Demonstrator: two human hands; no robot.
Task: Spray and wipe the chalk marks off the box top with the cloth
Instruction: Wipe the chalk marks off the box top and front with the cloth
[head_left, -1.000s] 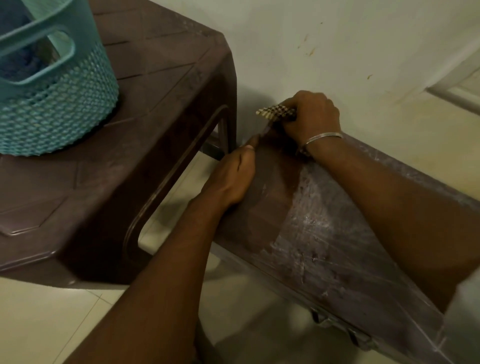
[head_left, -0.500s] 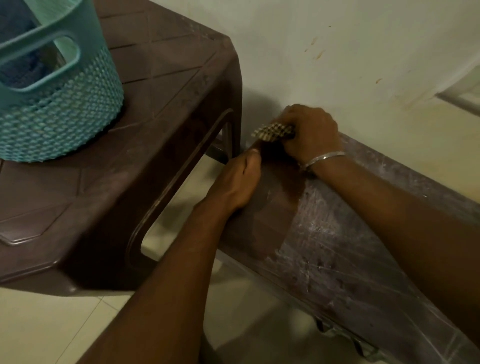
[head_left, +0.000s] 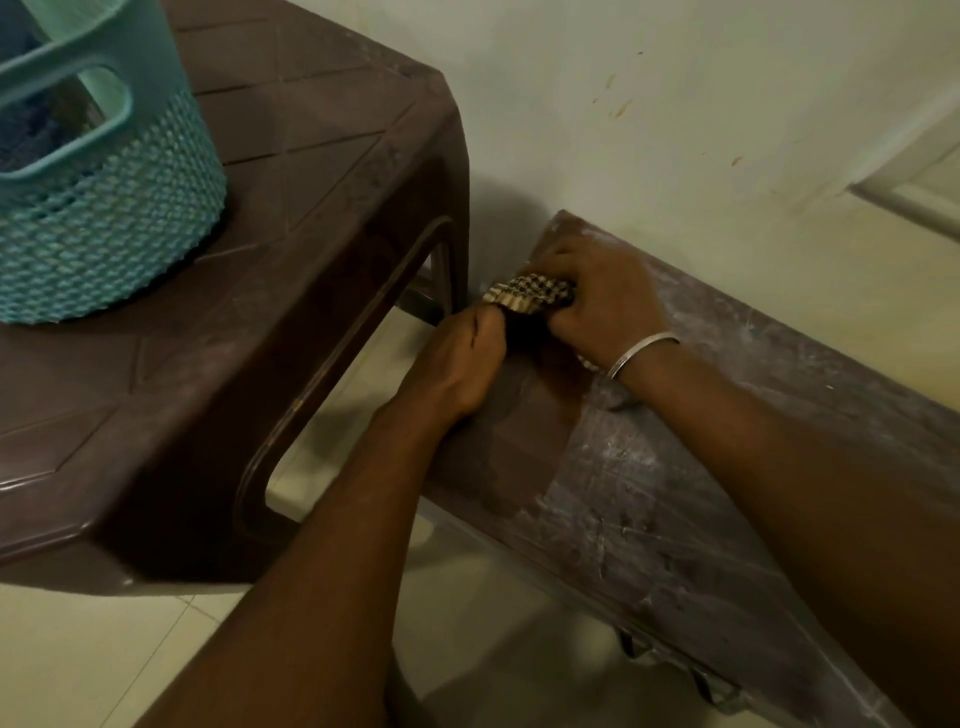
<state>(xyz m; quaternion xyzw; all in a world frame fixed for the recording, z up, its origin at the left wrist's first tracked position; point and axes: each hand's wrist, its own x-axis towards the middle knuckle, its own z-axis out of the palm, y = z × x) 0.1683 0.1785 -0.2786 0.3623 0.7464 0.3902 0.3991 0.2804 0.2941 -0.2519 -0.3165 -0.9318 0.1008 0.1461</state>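
Observation:
A long brown box top (head_left: 649, 519) runs from the wall corner to the lower right. White chalk smears cover most of it, while the patch near its far end is dark and wiped. My right hand (head_left: 602, 301), with a metal bangle at the wrist, grips a bunched checked cloth (head_left: 530, 295) and presses it on the far end of the box. My left hand (head_left: 462, 358) rests on the box's left edge, its fingertips pinching the near edge of the cloth. No spray bottle is in view.
A brown plastic table (head_left: 291, 218) stands close to the left of the box, with a narrow gap between them. A teal woven basket (head_left: 98, 208) sits on the table. A pale wall (head_left: 675, 114) runs right behind the box. Light floor tiles (head_left: 104, 649) lie below.
My right hand has slid the cloth back from the wall edge toward me along the box end, and my left hand's fingertips now meet the cloth. The view has shifted slightly.

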